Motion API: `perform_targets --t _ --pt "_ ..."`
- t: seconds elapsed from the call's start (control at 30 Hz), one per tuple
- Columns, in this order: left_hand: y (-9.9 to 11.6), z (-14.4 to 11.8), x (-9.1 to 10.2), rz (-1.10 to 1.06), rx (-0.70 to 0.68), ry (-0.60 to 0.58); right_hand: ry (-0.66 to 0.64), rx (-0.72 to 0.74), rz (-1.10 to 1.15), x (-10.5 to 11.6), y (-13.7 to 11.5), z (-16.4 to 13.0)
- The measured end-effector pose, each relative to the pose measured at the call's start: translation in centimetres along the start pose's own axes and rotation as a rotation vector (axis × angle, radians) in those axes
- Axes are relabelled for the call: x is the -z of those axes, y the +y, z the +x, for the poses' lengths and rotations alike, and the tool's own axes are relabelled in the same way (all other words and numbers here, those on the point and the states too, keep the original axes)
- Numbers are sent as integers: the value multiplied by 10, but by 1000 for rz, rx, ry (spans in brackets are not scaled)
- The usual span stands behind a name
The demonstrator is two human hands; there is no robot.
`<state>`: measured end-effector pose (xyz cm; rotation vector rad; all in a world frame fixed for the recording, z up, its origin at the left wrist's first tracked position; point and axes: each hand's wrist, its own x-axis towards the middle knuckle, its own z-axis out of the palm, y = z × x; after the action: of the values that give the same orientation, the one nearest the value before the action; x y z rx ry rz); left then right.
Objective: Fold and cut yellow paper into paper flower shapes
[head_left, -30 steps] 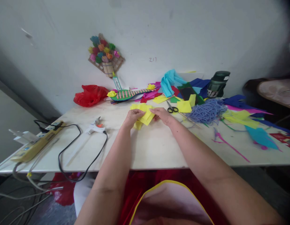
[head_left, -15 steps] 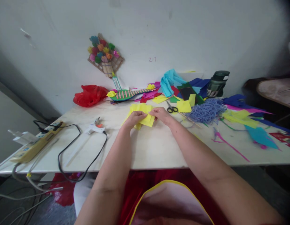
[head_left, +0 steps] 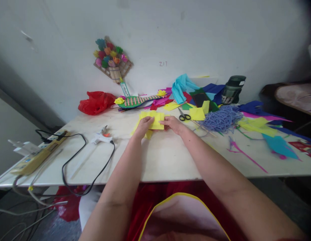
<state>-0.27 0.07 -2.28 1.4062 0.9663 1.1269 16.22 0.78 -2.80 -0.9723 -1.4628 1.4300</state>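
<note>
A small piece of yellow crepe paper (head_left: 157, 122) is stretched between my two hands, just above the table. My left hand (head_left: 145, 126) pinches its left side, thumb on top. At its right edge my right hand (head_left: 172, 124) grips it between thumb and fingers. Behind and beneath them lie more yellow sheets (head_left: 142, 115), partly covered by the hands. Scissors with black handles (head_left: 185, 117) rest on the table just right of my right hand, beside a yellow paper square (head_left: 197, 114).
A white glue gun (head_left: 101, 138) and its black cord lie left, near a yellow power strip (head_left: 41, 152). Blue-violet yarn (head_left: 221, 119), a dark bottle (head_left: 234, 89) and coloured paper fill the right. A green woven craft piece (head_left: 139, 101) and red plastic bag (head_left: 96, 102) stand behind.
The yellow paper between my hands has shifted from a slanting position to a flatter, straighter one. My left hand has moved slightly left, and my fingers have changed their hold.
</note>
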Motion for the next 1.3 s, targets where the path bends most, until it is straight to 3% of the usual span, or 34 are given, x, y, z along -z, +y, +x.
perform_targets --t 0.13,0.3,0.53,0.7,0.97,1.3 --pt "-3 3 0 60 -9 -6 61 19 3 -1 0 1" --pt "-1 6 5 308 -83 198 99 21 2 0 3 4" --pt "9 -1 2 171 -251 54 142 25 26 2 2 5" --pt "4 1 0 157 -268 -53 124 14 118 5 1 4" --pt "-4 6 4 294 -287 32 99 25 216 5 1 4" --pt "5 0 3 130 -167 72 47 104 276 5 -6 0"
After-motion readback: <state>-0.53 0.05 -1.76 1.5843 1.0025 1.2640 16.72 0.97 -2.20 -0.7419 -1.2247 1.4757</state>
